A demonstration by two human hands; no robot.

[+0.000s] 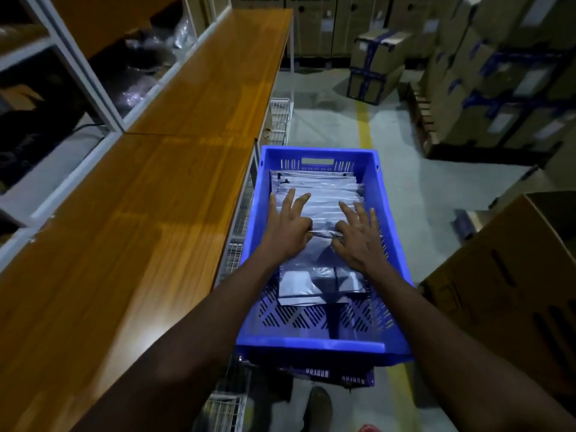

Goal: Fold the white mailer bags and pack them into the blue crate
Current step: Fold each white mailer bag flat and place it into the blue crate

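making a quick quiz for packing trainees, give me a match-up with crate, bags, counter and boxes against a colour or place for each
Things:
1 crate
2 bags
3 counter
4 boxes

Descriptions:
a brown wood, left of the crate
b cardboard, stacked at far right
c blue, with slotted walls
d white, inside the crate, with the left hand and right hand on them

Pairs: 1-c, 2-d, 3-a, 4-b
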